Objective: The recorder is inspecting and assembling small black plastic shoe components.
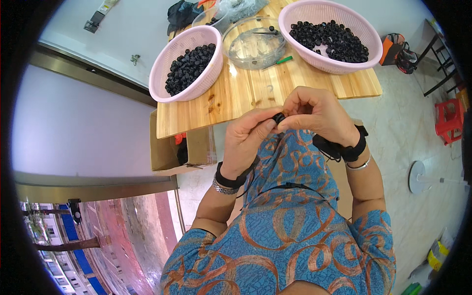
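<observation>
Between my two hands, just off the table's near edge, is a small round black part (279,118), perhaps a cap; the fingers cover much of it. My left hand (244,135) pinches it from the left with thumb and fingers. From the other side, my right hand (319,115) closes thumb and fingertips on the same piece. Beyond them stand two pink plastic baskets with many small black parts inside: the left basket (210,78) and the larger right basket (339,68).
On the wooden table (236,98), a clear round tub (253,61) sits between the baskets, with a green-handled tool (284,60) beside it. A cardboard box (201,147) stands below the table's left side. At the right are a red stool (448,120) and an orange-black bag (392,49).
</observation>
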The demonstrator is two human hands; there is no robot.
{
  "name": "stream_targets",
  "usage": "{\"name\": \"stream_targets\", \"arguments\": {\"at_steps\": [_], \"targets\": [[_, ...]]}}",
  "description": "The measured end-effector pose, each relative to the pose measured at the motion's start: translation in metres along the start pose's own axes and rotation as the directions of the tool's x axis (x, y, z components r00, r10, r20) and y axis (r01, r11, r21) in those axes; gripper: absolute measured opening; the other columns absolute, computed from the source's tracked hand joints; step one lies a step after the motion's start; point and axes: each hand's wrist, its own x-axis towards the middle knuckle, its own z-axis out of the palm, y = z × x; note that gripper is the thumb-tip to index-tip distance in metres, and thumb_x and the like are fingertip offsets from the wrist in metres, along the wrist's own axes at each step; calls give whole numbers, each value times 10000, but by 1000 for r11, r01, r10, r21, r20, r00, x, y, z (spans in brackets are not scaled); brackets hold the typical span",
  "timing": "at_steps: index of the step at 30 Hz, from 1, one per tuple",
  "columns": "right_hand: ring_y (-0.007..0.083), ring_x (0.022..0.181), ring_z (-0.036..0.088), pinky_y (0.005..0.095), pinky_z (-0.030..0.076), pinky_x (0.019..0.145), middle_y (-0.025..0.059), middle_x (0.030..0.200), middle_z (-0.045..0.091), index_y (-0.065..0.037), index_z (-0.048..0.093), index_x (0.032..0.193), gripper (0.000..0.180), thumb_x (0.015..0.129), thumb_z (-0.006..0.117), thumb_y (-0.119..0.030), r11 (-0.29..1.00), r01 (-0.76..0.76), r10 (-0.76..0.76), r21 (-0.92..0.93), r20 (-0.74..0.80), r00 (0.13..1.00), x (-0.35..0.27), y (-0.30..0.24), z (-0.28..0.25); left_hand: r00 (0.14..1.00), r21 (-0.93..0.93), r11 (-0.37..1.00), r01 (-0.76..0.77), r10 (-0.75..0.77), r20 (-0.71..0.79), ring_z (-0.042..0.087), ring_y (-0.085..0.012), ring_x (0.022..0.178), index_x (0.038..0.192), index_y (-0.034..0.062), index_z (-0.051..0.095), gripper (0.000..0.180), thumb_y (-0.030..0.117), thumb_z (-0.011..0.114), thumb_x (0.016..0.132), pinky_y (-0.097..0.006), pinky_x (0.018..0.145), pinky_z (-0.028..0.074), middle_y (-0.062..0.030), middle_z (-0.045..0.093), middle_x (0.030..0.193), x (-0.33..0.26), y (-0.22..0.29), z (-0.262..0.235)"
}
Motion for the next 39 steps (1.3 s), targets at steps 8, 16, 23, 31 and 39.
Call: {"name": "stream_targets", "arguments": {"at_steps": [8, 16, 23, 31, 39], "targets": [[34, 580, 485, 172, 370, 484, -21, 667, 557, -23, 563, 776, 215, 719, 755, -101, 970, -131, 91, 205, 194, 977, 1, 1, -2, 994, 14, 998, 57, -58, 93, 591, -131, 898, 1081, -45, 589, 230, -1, 539, 861, -235, 781, 485, -92, 619, 1005, -1, 8, -6], [43, 584, 510, 179, 395, 491, -8, 672, 566, -16, 563, 788, 218, 727, 750, -110, 968, -139, 97, 210, 200, 975, 4, 4, 3, 986, -173, 971, 164, -155, 66, 609, -143, 868, 1086, -40, 581, 229, 8, 536, 867, -253, 773, 509, -100, 618, 1008, -2, 2, -5], [46, 585, 513, 182, 398, 493, -5, 673, 553, -10, 534, 796, 208, 762, 719, -98, 989, 12, -44, 149, 212, 976, 4, 15, 3, 989, -312, 939, 145, -147, 18, 621, -157, 816, 1054, -41, 570, 193, 25, 534, 876, -265, 716, 537, -113, 618, 960, -4, 0, 0], [27, 565, 424, 194, 334, 471, -28, 682, 510, -64, 495, 782, 253, 744, 738, -125, 990, 131, -114, -58, 231, 966, 5, 17, 4, 987, -246, 956, 160, -153, 45, 601, -111, 835, 1039, -20, 585, 170, 18, 524, 886, -230, 718, 518, -74, 614, 967, -5, -5, -8], [61, 544, 410, 214, 326, 474, -30, 648, 462, -65, 485, 768, 292, 743, 744, -197, 816, 483, -424, -318, 241, 873, 15, 27, 2, 983, -317, 931, 182, -176, 49, 614, -139, 860, 1055, -10, 577, 180, 63, 517, 902, -247, 736, 524, -89, 613, 978, 0, -5, -7]]}}
